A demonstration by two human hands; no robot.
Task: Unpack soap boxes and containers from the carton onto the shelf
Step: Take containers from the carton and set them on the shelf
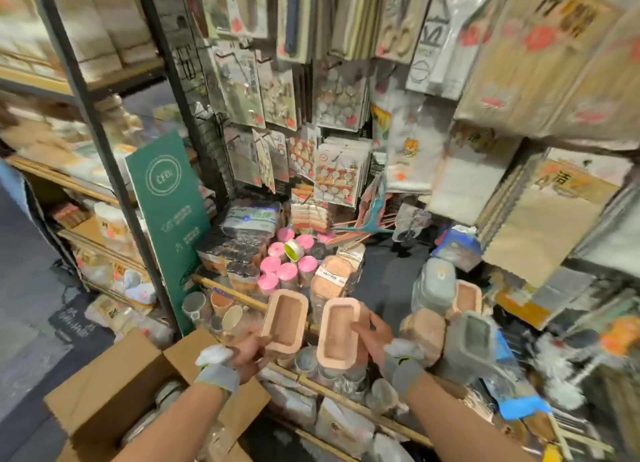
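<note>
My left hand point(250, 355) grips a tan, rectangular soap container point(284, 319) by its near end, its hollow side facing me. My right hand point(372, 333) grips a second tan soap container point(337, 333) of the same shape beside it. Both are held just above the front edge of the wooden shelf point(239, 297). The open brown carton point(138, 385) stands at the lower left, with clear-wrapped items inside. More tan and grey soap boxes point(437, 285) are stacked on the shelf to the right.
Pink-lidded jars point(284, 265) and wrapped packs fill the shelf's left half. A green sign point(169, 212) leans on the black rack post. Packaged goods hang above and to the right. Cups and wrapped goods sit on the lower shelf.
</note>
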